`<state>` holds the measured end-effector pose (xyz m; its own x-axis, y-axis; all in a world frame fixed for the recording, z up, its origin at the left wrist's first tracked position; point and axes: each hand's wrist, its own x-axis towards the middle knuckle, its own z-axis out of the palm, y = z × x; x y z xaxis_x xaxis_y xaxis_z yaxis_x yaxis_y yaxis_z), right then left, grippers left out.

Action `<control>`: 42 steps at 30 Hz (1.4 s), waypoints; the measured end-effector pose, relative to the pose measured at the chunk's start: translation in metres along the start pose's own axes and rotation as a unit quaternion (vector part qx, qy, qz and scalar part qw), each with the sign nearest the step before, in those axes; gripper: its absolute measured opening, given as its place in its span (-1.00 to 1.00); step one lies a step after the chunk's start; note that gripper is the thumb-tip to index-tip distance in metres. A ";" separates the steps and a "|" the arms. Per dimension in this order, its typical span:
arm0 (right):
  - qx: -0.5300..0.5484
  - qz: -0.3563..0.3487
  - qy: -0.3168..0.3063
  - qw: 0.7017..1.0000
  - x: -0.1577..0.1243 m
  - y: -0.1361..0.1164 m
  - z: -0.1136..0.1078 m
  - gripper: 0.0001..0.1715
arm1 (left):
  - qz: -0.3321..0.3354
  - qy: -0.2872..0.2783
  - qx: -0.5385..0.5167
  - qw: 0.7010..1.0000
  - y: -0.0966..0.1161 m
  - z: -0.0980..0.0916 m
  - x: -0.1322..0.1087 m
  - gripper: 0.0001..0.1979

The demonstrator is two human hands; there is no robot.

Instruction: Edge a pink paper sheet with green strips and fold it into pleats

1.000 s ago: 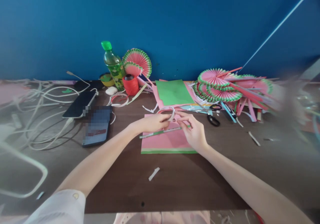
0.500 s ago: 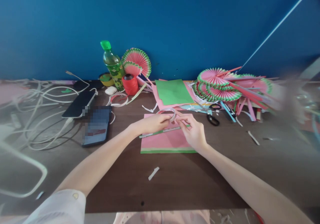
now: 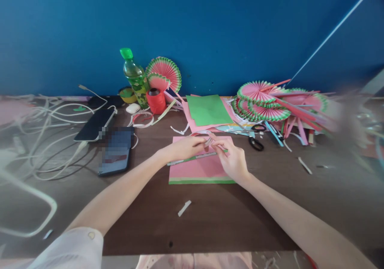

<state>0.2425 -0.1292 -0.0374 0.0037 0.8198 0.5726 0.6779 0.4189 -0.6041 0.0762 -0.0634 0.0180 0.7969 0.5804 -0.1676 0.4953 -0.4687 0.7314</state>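
My left hand (image 3: 183,147) and my right hand (image 3: 232,157) meet over a pink paper sheet (image 3: 200,169) with a green lower edge, lying on the dark wooden table (image 3: 240,213). Both hands pinch a small ring of tape (image 3: 207,137) between their fingertips. A thin green and white strip (image 3: 192,159) lies across the pink sheet just under the hands.
Black scissors (image 3: 256,140) lie right of my hands. Behind them are green paper (image 3: 208,109), a pile of pink-green paper fans (image 3: 267,103), a red spool (image 3: 156,101) and a green bottle (image 3: 135,77). Two phones (image 3: 115,151) and white cables (image 3: 48,141) lie at the left.
My right fingertips have closed in a little toward the left hand on the tape ring. Everything else stays where it was.
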 end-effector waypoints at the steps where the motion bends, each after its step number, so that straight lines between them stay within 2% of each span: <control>1: -0.001 0.001 -0.002 1.000 0.000 0.001 0.000 -0.91 | -0.002 0.000 0.000 1.000 0.000 0.000 0.000 -0.75; 8: 0.013 0.002 -0.002 1.000 0.000 0.003 0.002 -0.91 | 0.003 -0.003 0.024 1.000 0.000 -0.001 0.000 -0.76; 16: 0.009 0.039 -0.049 0.998 -0.001 0.001 -0.003 -0.89 | 0.016 -0.010 0.001 1.000 -0.002 -0.003 0.003 -0.78; 22: 0.138 0.064 -0.053 0.987 0.001 -0.004 -0.004 -0.91 | 0.040 0.026 -0.012 0.999 -0.008 -0.021 0.000 -0.68; 24: 0.164 0.069 -0.061 0.982 0.003 -0.003 -0.004 -0.92 | 0.018 0.039 0.014 0.999 -0.007 -0.029 -0.003 -0.66; 29: 0.230 0.101 -0.008 0.968 0.015 0.008 -0.009 -0.91 | -0.060 0.042 0.132 0.988 -0.012 -0.050 -0.013 -0.64; 34: 0.274 0.166 -0.024 0.947 0.024 0.018 -0.016 -0.81 | -0.223 -0.058 0.169 0.958 -0.025 -0.060 -0.020 -0.77; 36: 0.289 0.175 -0.040 0.940 0.024 0.021 -0.016 -0.79 | -0.243 -0.030 0.214 0.946 -0.026 -0.058 -0.020 -0.78; 38: 0.311 0.177 -0.045 0.933 0.024 0.024 -0.016 -0.77 | -0.225 0.044 0.278 0.933 -0.022 -0.052 -0.018 -0.79; 40: 0.331 0.180 -0.043 0.925 0.024 0.027 -0.015 -0.75 | -0.163 0.113 0.323 0.926 -0.016 -0.040 -0.013 -0.83; 41: 0.340 0.183 -0.042 0.922 0.024 0.029 -0.015 -0.75 | -0.116 0.134 0.334 0.926 -0.013 -0.032 -0.009 -0.86; 42: 0.346 0.187 -0.043 0.918 0.024 0.030 -0.015 -0.75 | -0.060 0.130 0.329 0.934 -0.011 -0.024 -0.005 -0.87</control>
<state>0.2735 -0.1028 -0.0335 0.0624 0.9721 0.2262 0.0110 0.2260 -0.9741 0.0584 -0.0454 0.0261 0.6537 0.7567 0.0056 0.7488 -0.6479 0.1398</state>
